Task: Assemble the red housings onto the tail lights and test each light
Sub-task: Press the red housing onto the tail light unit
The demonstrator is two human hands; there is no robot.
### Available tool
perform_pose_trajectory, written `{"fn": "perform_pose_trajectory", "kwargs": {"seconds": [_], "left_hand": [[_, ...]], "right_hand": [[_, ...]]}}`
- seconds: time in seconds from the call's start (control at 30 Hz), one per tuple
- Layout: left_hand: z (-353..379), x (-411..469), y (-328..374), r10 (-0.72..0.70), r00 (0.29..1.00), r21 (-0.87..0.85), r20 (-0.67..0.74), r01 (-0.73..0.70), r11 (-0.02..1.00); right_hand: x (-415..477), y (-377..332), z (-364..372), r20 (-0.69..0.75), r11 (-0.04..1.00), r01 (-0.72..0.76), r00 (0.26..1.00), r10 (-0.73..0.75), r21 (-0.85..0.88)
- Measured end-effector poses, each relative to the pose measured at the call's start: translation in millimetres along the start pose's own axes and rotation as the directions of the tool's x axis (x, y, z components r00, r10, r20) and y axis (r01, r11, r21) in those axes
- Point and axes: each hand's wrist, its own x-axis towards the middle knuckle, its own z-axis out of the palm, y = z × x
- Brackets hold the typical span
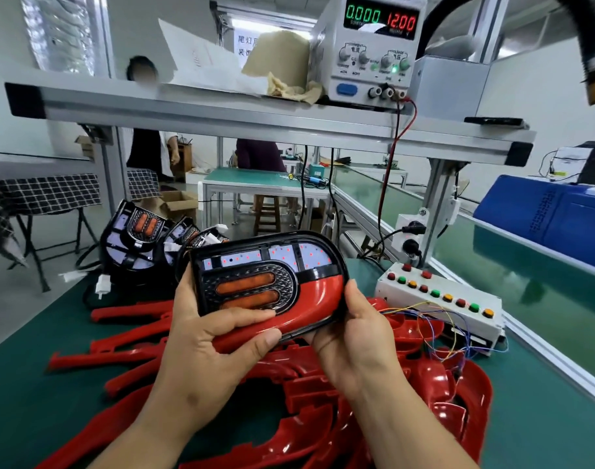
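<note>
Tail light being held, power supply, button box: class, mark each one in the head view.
tail light [245, 286]: head view, upper amber lens.
power supply [373, 49]: head view, front panel below the display.
button box [431, 305]: head view, white casing beside the buttons.

walls: white [539, 82] | floor: pale grey [15, 299] | furniture: green-topped table [255, 179], wooden stool [267, 214], aluminium shelf [221, 110]

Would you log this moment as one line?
left hand, right hand: grip black oval tail light | red plastic housing: on its lower edge
</note>
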Motion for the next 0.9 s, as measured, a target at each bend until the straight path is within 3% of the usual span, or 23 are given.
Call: {"fn": "perform_pose_trajectory", "kwargs": {"seconds": [0.23, 0.37, 0.63, 0.7, 0.8, 0.9], "left_hand": [[5.4, 0.8, -0.8, 0.022, 1.000, 0.008, -0.008, -0.022, 1.000], [7.2, -1.0, -1.2, -0.011, 1.000, 0.000, -0.022, 0.011, 1.000], [1.1, 0.4, 1.2, -0.003, 1.000, -0.009, -0.020, 0.003, 1.000], [2.1, 1.7, 1.4, -0.031, 0.998, -0.098, -0.051, 0.026, 0.995], [5.4, 4.6, -4.3, -0.194, 0.977, -0.449, -0.093, 0.133, 0.884], [3.3, 6.4, -9.6, -0.307, 0.947, -0.585, 0.094, 0.302, 0.752]], "right_hand": [[0.1, 0.4, 1.2, 0.053, 0.997, -0.024, 0.998, 0.020, 0.074], [-2.0, 1.9, 2.2, 0.122, 0.999, -0.037, 0.992, 0.035, 0.010], [-2.6, 1.7, 3.1, 0.152, 0.998, 0.056, 0.987, -0.055, 0.002], [-1.9, 1.9, 2.8, 0.137, 0.998, 0.056, 0.989, -0.059, 0.024], [-2.1, 3.7, 2.9, 0.141, 0.996, 0.064, 0.987, -0.072, 0.056], [-3.0, 3.8, 4.2, 0.162, 0.989, 0.128, 0.977, -0.139, 0.080]]}}
